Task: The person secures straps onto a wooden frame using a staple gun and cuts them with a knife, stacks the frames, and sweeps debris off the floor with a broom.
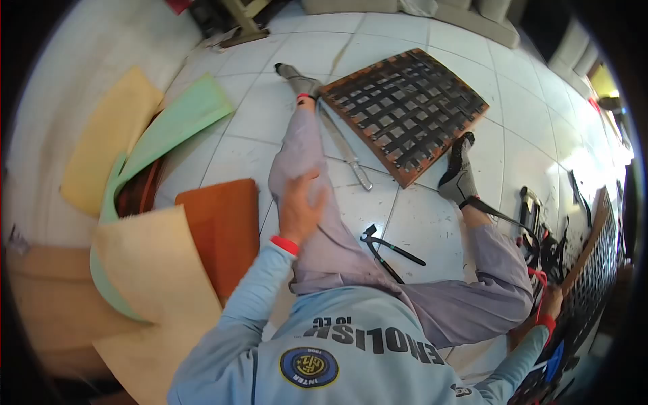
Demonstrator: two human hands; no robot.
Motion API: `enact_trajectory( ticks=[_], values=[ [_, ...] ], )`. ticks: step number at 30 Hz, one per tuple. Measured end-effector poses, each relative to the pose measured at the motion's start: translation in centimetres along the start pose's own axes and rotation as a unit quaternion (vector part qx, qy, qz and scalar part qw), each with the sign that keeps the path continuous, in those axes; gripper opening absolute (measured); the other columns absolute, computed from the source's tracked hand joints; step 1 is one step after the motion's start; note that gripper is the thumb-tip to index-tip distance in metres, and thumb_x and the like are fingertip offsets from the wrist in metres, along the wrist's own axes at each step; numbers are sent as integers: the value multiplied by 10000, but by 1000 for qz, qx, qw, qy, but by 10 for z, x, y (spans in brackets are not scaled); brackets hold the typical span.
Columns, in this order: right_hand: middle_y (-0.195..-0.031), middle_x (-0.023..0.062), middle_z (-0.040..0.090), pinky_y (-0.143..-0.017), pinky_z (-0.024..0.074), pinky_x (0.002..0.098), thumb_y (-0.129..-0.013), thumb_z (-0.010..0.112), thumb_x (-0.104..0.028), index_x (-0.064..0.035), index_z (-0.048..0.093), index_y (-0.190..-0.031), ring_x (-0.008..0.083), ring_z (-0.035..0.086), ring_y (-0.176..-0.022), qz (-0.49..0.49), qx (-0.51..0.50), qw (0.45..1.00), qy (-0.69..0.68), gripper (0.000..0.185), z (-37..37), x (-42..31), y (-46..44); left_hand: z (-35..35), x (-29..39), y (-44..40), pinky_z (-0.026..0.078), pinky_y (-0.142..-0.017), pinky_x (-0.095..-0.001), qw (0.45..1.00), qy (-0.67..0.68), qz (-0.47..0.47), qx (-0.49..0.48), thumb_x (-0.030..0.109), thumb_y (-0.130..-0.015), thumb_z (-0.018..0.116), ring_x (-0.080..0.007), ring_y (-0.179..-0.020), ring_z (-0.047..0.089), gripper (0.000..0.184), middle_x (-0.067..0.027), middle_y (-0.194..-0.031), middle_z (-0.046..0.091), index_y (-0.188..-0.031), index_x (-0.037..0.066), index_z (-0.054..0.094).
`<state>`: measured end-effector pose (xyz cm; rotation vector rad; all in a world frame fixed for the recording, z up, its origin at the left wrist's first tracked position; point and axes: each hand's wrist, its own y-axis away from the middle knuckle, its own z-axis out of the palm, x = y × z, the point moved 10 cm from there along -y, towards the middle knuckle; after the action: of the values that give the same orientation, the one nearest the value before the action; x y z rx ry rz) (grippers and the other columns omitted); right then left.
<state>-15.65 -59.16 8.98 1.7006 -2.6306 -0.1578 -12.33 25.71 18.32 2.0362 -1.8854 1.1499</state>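
Observation:
My left hand [301, 210] is over my lavender trouser leg [300, 152], its fingers apart and holding nothing. Down at the far right, my right hand [552, 302] is beside a red cord-like piece [540, 278] and the wooden edge of a dark woven frame [594, 250]. Its fingers are mostly hidden, so any hold is unclear. Between my legs lie black pincers [388, 248] with open handles. A long knife [352, 160] lies farther forward, next to a wooden frame with crossed black straps [412, 108], which sits between my feet. A dark strap [499, 212] runs from near my right foot.
At left, an orange cushion [226, 229] stands by cream foam sheets [152, 253] and a curved green foam strip [175, 125]. Black tools and straps [533, 209] crowd the floor at right. Grey furniture [412, 17] is along the back.

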Motion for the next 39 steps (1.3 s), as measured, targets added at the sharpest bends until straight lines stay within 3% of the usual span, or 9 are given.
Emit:
enact_trajectory(
  ticks=[3,7,14,19,24,27,31,36,39],
  values=[
    [-1062,212,679,-876,492,435,-885,629,-274,-31,648,-1155,366,634,-1034,101,6,995,25,364,-1,-32,30,-81,-45,7,521,-728,-301,983,25,-171,67,170,-927,630,-150,-816,683,326,-119,-978,720,-1226,45,589],
    [-1074,224,663,-871,487,466,-885,623,-275,-46,628,-1191,376,624,-1045,-37,142,982,-119,382,17,-126,30,-165,-24,-41,518,-781,-300,973,41,-34,222,149,-959,556,-163,-826,700,288,-128,-957,727,-1232,59,572],
    [-1065,231,659,-868,485,473,-879,623,-249,-41,625,-1187,380,624,-1039,-275,52,889,-362,372,-27,-510,23,-119,82,-193,503,-864,-357,953,-213,184,-115,249,-955,569,-273,-956,676,363,-129,-1080,704,-1278,84,549],
    [-1059,235,657,-867,484,477,-875,623,-231,-38,622,-1185,383,624,-1034,-284,33,902,-323,366,27,-443,86,32,38,-211,499,-885,-392,835,-327,184,-402,374,-889,634,-300,-975,656,438,-146,-1058,698,-1207,74,611],
    [-1052,240,654,-865,483,482,-870,622,-214,-34,619,-1182,386,625,-1030,-203,-180,954,-130,360,169,-316,164,147,-115,-252,469,-984,-407,945,-257,-111,-170,367,-921,558,-339,-1136,601,429,-215,-1216,627,-1163,23,647],
    [-1049,242,652,-864,482,485,-868,622,-203,-32,618,-1181,387,625,-1027,-189,-250,945,-94,357,189,-291,175,228,-246,-228,453,-1005,-418,921,-105,-328,-184,449,-953,469,-392,-1120,601,588,-253,-1230,606,-1207,-65,598],
    [-1044,246,650,-862,481,489,-864,622,-188,-30,616,-1179,390,625,-1024,-178,-297,935,-76,353,192,-277,177,242,-237,-205,447,-987,-420,843,151,-511,-72,510,-934,509,-399,-1080,620,622,-248,-1168,643,-1168,-52,636],
    [-1037,250,647,-860,479,493,-860,622,-170,-26,613,-1176,392,625,-1019,-170,-343,922,-63,348,191,-266,183,284,-344,-236,515,-831,-420,928,84,-362,24,394,-863,688,-333,-911,671,374,-183,-973,707,-887,23,724],
    [-1033,253,645,-859,478,496,-857,622,-160,-24,612,-1175,394,625,-1017,-163,-365,915,-54,346,186,-250,191,212,-209,-237,514,-822,-440,962,-111,-248,22,346,-862,689,-342,-935,663,304,-160,-922,708,-874,43,707]
  ],
)
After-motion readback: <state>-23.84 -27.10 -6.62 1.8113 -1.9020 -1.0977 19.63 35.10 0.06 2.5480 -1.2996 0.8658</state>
